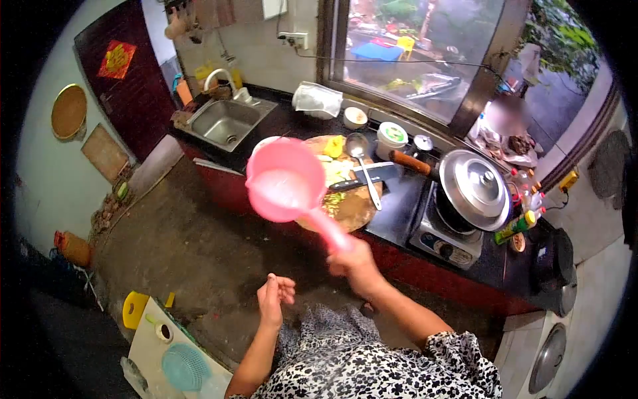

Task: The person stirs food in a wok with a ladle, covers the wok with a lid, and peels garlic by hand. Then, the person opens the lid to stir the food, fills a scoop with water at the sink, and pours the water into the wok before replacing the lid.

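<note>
My right hand is wrapped round the handle of a pink plastic water dipper, held out in front of me and a little blurred. The bowl of the dipper faces up and hides part of the counter and of the round wooden chopping board. My left hand hangs in the air before my body, holding nothing, with its fingers loosely curled. On the board lie chopped pale pieces, green bits, a knife and a metal ladle.
A sink with a tap is set in the counter at the left. To the right, a lidded wok sits on a gas stove, its wooden handle pointing left. Bottles stand beyond. Behind me at lower left is a table with a teal basket.
</note>
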Tool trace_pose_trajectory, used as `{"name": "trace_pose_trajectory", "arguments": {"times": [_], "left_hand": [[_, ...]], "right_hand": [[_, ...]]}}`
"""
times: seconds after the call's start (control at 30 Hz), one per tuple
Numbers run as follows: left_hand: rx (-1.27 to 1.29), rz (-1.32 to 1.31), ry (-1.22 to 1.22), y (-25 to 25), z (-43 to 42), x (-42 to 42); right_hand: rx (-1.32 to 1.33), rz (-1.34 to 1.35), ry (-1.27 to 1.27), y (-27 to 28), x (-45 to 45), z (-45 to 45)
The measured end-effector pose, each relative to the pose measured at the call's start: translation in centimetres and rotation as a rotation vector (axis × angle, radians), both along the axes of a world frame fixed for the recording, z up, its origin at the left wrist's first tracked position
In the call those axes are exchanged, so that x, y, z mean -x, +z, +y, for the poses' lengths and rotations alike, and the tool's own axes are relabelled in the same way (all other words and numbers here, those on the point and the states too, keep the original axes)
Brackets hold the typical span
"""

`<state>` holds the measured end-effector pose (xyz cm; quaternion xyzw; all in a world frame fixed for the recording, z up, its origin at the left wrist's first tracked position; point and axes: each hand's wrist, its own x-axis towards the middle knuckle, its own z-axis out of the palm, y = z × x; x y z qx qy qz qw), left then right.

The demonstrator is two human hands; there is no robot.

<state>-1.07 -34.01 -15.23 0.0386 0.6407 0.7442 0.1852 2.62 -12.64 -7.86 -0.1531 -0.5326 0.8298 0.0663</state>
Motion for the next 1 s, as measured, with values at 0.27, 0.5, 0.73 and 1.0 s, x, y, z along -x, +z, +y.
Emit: {"name": "trace_pose_trajectory", "arguments": {"times": [0.27,0.5,0.73,1.0], "left_hand": [[-0.377,-0.109,0.101,2.8,-0.8,-0.5],[-0.311,-0.088,0.056,4.6,4.8,-2.3],[-0.301,-0.040,0.089,6.1,13.3,-4.1],[-0.330,-0.170,0.142,6.0,20.1,-8.1]], "right_hand": [[-0.242,0.059,0.443,-4.6,1.6,-9.3],[-0.482,0.106,0.490,-2.2,-1.0,-4.6],[-0.733,0.138,0.753,-2.1,-5.5,7.3],[-0.559,0.153,0.502,-6.0,-9.1,15.9]]}}
